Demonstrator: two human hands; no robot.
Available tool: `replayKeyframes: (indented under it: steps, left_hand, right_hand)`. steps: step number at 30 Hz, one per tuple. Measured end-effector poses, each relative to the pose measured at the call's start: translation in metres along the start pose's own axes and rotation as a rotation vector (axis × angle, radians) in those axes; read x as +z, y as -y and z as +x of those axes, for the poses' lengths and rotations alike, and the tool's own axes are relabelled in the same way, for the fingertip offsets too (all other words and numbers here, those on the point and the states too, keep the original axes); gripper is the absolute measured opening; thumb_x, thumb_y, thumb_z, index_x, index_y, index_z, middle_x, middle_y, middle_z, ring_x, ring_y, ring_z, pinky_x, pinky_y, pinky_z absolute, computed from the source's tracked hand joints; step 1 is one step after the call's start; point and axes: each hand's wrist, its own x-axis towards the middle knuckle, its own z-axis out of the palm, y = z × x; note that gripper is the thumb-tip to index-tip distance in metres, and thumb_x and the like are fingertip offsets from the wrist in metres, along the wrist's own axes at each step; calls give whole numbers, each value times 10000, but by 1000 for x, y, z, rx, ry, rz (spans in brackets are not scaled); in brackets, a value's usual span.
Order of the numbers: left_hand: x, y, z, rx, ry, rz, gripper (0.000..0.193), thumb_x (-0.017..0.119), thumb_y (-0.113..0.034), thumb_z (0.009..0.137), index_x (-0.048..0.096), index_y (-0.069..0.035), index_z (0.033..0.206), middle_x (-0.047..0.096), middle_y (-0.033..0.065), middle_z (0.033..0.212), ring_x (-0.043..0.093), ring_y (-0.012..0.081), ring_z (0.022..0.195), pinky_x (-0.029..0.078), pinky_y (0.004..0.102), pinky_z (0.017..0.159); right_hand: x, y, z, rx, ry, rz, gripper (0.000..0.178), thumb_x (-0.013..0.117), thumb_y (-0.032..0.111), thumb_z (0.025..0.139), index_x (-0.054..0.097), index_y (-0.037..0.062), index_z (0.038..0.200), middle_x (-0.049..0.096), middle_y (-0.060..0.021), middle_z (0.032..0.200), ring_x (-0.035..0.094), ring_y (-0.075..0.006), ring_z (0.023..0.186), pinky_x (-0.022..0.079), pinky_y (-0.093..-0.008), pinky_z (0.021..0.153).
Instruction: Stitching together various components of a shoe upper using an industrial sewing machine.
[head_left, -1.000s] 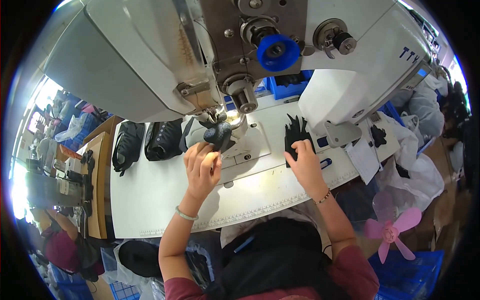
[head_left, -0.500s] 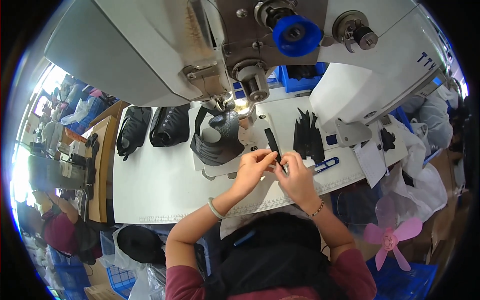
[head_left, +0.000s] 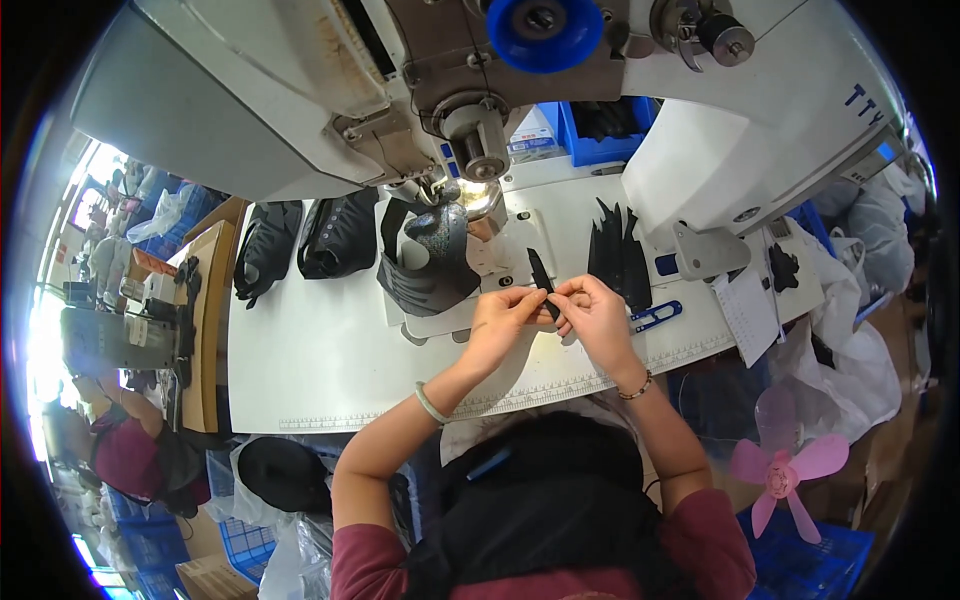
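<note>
Between my two hands is a narrow black strip (head_left: 540, 268), pointing away from me over the white table. My left hand (head_left: 508, 318) pinches it from the left, thumb and forefinger closed at its near part. From the right, my right hand (head_left: 592, 312) grips the same near end, fingertips meeting those of the left. Just beyond and left of my hands, a dark grey shoe upper (head_left: 428, 275) sits under the sewing machine head (head_left: 470, 140). Right of my hands lie several similar black strips (head_left: 618, 262) and a pair of blue thread snips (head_left: 657, 316).
Two black shoe uppers (head_left: 340, 238) stand at the table's left. A ruler tape (head_left: 500, 400) runs along the near edge. The machine's white arm (head_left: 690, 170) rises at right, near a paper sheet (head_left: 746, 318). A pink fan (head_left: 780, 474) stands below right; a blue bin (head_left: 600, 150) is behind.
My view has shifted slightly, so the machine head sits higher and further left. My hands have drawn closer together on the strip, which is now tilted a little more.
</note>
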Motion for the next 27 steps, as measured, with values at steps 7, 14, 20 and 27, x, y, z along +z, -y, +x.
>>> replayKeyframes:
  steps: [7, 14, 20, 27]
  left_hand:
    - [6, -9, -2, -33, -15, 66, 266, 578, -170, 902, 624, 83, 970, 659, 105, 863, 636, 128, 767, 488, 213, 693]
    - [4, 2, 3, -16, -15, 0, 251, 579, -169, 903, 627, 71, 956, 658, 88, 842, 644, 128, 774, 487, 212, 674]
    - [3, -4, 0, 14, -4, 78, 238, 588, -171, 892, 635, 52, 961, 655, 76, 756, 638, 147, 694, 482, 236, 646]
    - [-12, -28, -20, 1003, -244, 1085, 257, 583, -109, 846, 580, -58, 1097, 555, 105, 1103, 596, 260, 814, 511, 330, 705]
  right_hand:
    - [-5, -3, 3, 30, -4, -83, 114, 622, 57, 849, 550, -26, 878, 614, -54, 627, 569, -70, 525, 455, -199, 469]
    - [1, -1, 2, 7, -45, -26, 105, 626, 39, 834, 550, -30, 852, 604, -59, 655, 596, -91, 539, 476, -210, 466]
    - [-1, -2, 3, -107, -86, -99, 115, 625, 55, 839, 554, -28, 876, 592, -65, 687, 599, -89, 573, 476, -194, 461]
    - [-25, 41, -2, 265, 241, 342, 132, 629, 79, 837, 574, -20, 905, 592, -59, 714, 587, -101, 570, 492, -210, 487]
